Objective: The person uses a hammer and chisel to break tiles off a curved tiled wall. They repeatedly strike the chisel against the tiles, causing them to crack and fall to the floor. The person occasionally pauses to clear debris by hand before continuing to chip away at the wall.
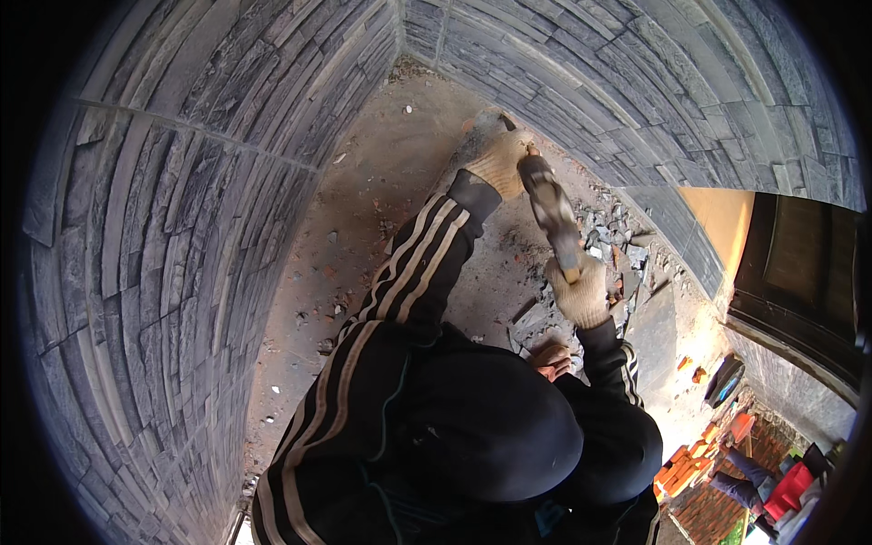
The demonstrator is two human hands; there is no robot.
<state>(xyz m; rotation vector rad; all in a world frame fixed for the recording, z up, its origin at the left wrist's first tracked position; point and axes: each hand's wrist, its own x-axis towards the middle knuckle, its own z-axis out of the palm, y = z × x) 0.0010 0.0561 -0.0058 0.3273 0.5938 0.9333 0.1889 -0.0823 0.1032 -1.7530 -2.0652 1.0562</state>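
Note:
My left hand (503,163), in a cream knitted glove, is closed around what looks like a chisel. Its dark end (507,122) shows beyond the fingers near the foot of the stone-clad wall, and a rusty end shows at the thumb side. In a matching glove, my right hand (580,293) grips a hammer (553,211) by its handle. The hammer is motion-blurred and reaches up to the left hand; whether it touches the chisel I cannot tell. Broken grey tile pieces (603,235) lie on the dusty floor beside the right hand.
Stone-clad walls (170,225) meet in a corner ahead. Grey slabs (650,327) lie at the right, below a dark-framed opening (804,266). A bare foot (553,360) is below the right hand. Orange bricks (684,466) and another person (756,484) are at the lower right.

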